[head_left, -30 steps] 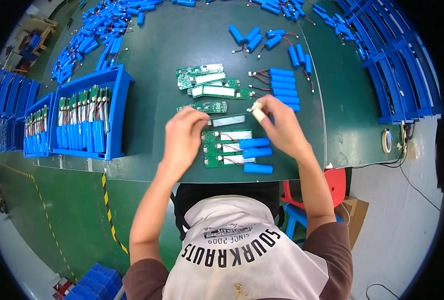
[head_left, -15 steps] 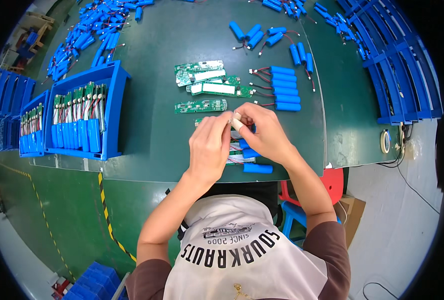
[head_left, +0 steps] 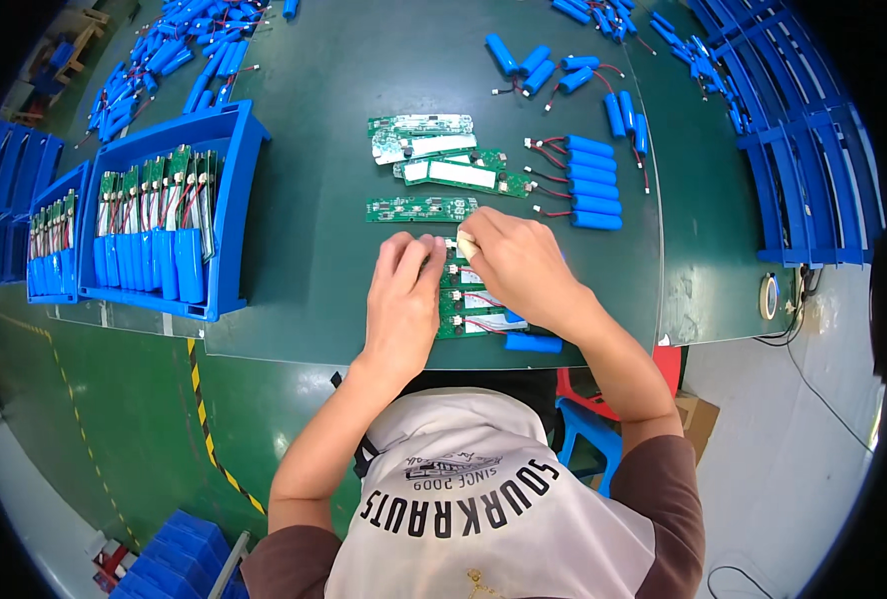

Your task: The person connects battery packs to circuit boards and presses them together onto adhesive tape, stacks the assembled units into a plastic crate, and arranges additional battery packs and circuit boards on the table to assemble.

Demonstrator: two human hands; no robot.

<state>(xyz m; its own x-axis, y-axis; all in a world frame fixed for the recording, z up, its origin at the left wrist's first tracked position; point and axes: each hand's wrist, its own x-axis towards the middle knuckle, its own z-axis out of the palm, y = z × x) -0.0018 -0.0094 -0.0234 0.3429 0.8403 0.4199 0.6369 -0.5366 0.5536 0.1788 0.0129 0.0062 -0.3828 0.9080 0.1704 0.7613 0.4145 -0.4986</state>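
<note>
A blue bin (head_left: 232, 250) holds upright circuit boards (head_left: 154, 185) with blue batteries (head_left: 136, 266). Right of it, on the green table (head_left: 308, 250), left hand (head_left: 401, 299) and right hand (head_left: 523, 262) curl over wired boards (head_left: 478, 299), grip unclear; green floor (head_left: 129, 399) lies on the bin's near side.

On the white shirt (head_left: 483, 499), big black letters stand in one curved row, upside down for the viewer, together with a smaller line of letters and digits. One green circuit board (head_left: 418, 210) carries white digit shapes at its right end.
</note>
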